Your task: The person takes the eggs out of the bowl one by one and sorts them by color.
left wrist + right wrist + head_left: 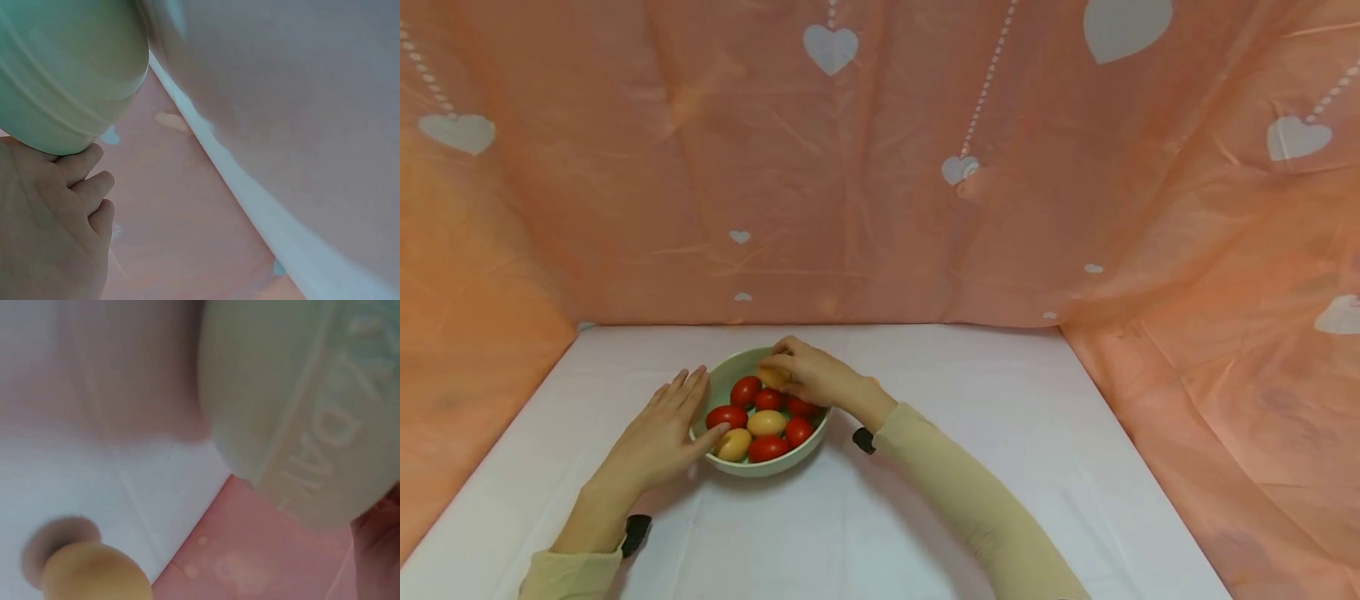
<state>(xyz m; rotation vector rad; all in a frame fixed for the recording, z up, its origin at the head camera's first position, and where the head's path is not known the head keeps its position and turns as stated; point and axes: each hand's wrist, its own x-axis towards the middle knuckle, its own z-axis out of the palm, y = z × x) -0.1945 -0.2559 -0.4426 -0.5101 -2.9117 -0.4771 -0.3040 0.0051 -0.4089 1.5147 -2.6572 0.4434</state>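
Observation:
In the head view a pale green bowl (752, 471) stands on the white table, filled with small oval tomatoes, red (768, 449) and yellow (767, 423). My right hand (817, 377) reaches over its far right rim and pinches a yellow tomato (772, 377) between thumb and fingers, inside the bowl near the far wall. Along the left side lies my left hand (658, 433), its fingers straight against the outer wall and the thumb over the rim. The left wrist view has the left fingers (94, 187) touching the bowl's side (75, 75).
Another yellow tomato (97, 575) lies on the table right of the bowl, mostly behind the right wrist in the head view. Raised letters mark the bowl's outside (319, 450). An orange cloth with white hearts (887, 208) hangs around the white tabletop (1000, 392).

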